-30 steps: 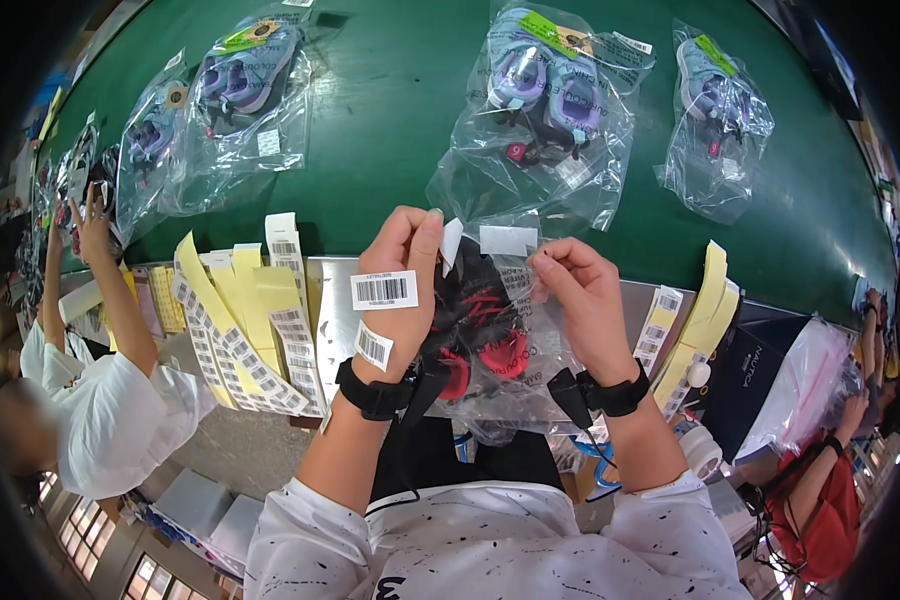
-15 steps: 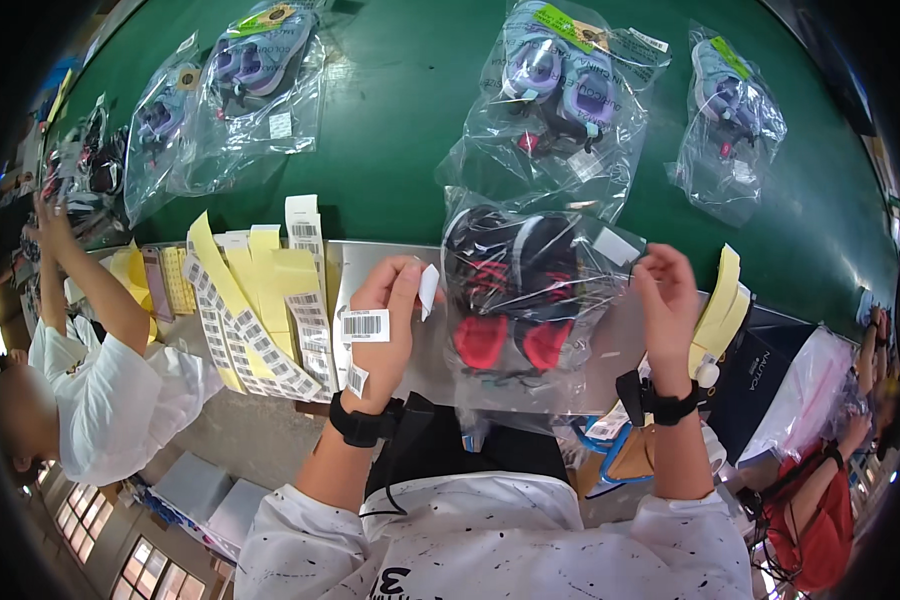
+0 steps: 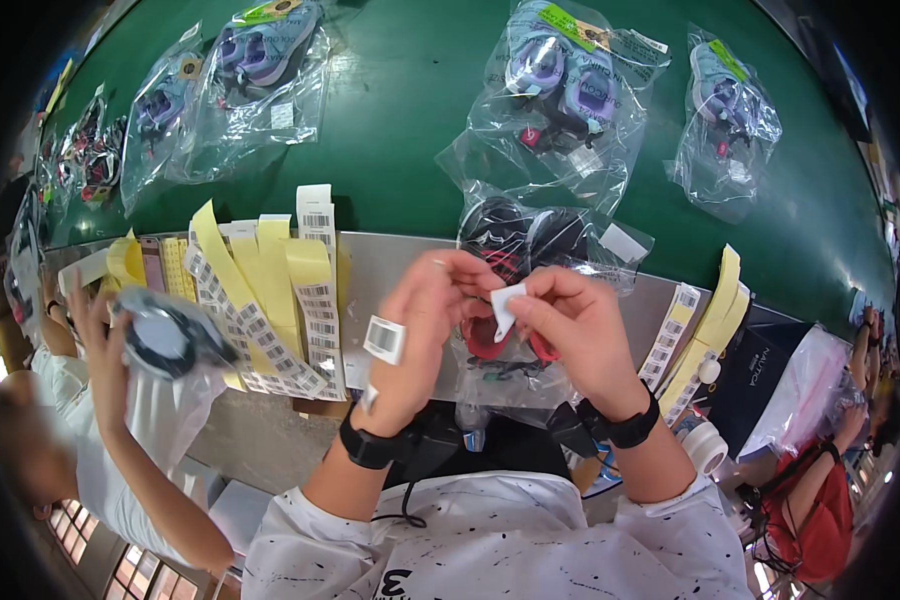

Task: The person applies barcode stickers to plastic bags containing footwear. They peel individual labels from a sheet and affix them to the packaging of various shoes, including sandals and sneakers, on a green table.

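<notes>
Between the thumb and fingers of my right hand (image 3: 585, 325) is a small folded white sticker (image 3: 506, 312). My left hand (image 3: 417, 320) is right beside it, fingers curved and slightly apart, the tips close to the sticker's edge. On the back of that hand sits a barcode sticker (image 3: 383, 339), with a smaller one (image 3: 369, 397) nearer the wrist. Beneath both hands lies a clear plastic bag holding a pair of black shoes (image 3: 495, 222) with red linings, partly covered by my fingers. A white label (image 3: 623, 243) is on the bag's upper right.
Barcode label strips (image 3: 319, 290) and yellow backing strips (image 3: 273, 265) hang at the left table edge; more strips (image 3: 712, 320) are at right. Bagged light-blue shoes (image 3: 560, 75) lie on the green tabletop (image 3: 390, 130). A co-worker's hand (image 3: 105, 340) moves a bagged item (image 3: 165, 335) at left.
The white sticker has passed from my left hand to my right. Both hands have come together over the bagged shoes. At left, the co-worker has swung a bagged item nearer.
</notes>
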Tool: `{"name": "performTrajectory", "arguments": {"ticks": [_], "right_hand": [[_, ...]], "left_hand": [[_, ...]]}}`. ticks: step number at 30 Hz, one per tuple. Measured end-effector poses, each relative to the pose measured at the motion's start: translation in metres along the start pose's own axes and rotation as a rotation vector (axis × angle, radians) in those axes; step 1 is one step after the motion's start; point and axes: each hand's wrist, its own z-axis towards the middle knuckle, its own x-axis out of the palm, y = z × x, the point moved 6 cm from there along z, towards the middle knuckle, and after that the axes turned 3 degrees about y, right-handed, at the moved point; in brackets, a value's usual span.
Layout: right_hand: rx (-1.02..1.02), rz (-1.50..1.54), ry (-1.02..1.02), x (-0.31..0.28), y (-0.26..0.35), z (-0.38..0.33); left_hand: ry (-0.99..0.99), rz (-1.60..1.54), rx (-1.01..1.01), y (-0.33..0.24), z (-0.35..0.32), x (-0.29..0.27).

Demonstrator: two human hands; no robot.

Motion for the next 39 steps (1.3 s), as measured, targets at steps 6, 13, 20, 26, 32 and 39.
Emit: {"name": "performTrajectory", "arguments": {"ticks": [6,13,20,26,32,39], "right_hand": [[-0.073,0.003,-0.098,-0.001,-0.006,0.001],[-0.655,-0.767,-0.133,0.021,0.021,-0.007],[-0.817,-0.964,0.217,0.061,0.019,-0.009],[-0.423,-0.753,0.293,0.067,-0.016,-0.01],[-0.329,-0.911,0.476,0.077,-0.055,-0.025],[-0.308,-0.975,0.553,0.087,-0.067,-0.043]], "left_hand": [[0.085,0.287,-0.038,0.009,-0.016,0.005],[0.009,0.1,-0.243,0.015,-0.017,-0.004],[-0.01,0.069,-0.174,0.007,-0.041,-0.023],[-0.065,0.572,-0.263,0.02,-0.131,-0.089],[-0.818,0.633,-0.606,0.158,-0.299,-0.294],[-0.957,1.031,-0.869,0.228,-0.376,-0.425]]}}
